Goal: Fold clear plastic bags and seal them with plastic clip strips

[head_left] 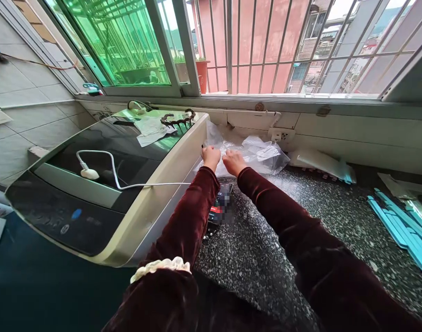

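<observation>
Loosely, clear plastic (255, 156) spreads beyond the curled left fingers (211, 153) and right fingers (228, 158); whether gripped, I can't tell.

"What colour is the machine (141, 168)?"
"Cream sides (172, 170), black top (93, 133), white cable (155, 184) across it."
"And right of it?"
"Black surface (238, 258) speckled white, clear plastic bag (252, 159), light-blue strips (390, 223)."
</observation>
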The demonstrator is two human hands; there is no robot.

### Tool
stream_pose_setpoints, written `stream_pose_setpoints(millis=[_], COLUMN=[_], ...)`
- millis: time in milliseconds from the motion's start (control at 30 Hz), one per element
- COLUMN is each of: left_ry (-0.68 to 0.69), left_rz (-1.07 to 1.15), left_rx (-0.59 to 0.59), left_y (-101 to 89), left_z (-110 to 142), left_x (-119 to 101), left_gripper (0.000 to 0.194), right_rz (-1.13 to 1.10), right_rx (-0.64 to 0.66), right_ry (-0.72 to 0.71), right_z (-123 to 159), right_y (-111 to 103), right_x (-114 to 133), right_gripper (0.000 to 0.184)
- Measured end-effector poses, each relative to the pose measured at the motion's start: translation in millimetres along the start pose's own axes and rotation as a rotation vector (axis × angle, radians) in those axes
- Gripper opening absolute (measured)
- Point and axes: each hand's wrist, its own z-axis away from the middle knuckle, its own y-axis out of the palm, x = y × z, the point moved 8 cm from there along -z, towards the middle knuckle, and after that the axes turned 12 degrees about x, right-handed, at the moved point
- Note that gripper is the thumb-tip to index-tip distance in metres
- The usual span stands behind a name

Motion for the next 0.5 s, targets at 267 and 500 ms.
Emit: stream_pose_setpoints(millis=[267, 500], left_ry=[-0.122, 0.056], left_rz=[-0.134, -0.087], left_rx=[0.063, 0.013], left_y=[5.0, -7.7], left_z=[-3.1, 0.2], left_x=[0.0, -29.5], left_gripper=[0.021, 0.024], right_rz=[0.015, -0.008], right_rx=[0.027, -0.018], right_ry=[-0.046, 0.010], right_z=[-10.4, -5.8], right_y=[26.0, 23.0], right_x=[2.1, -5.9], right_gripper=[0.033, 0.035])
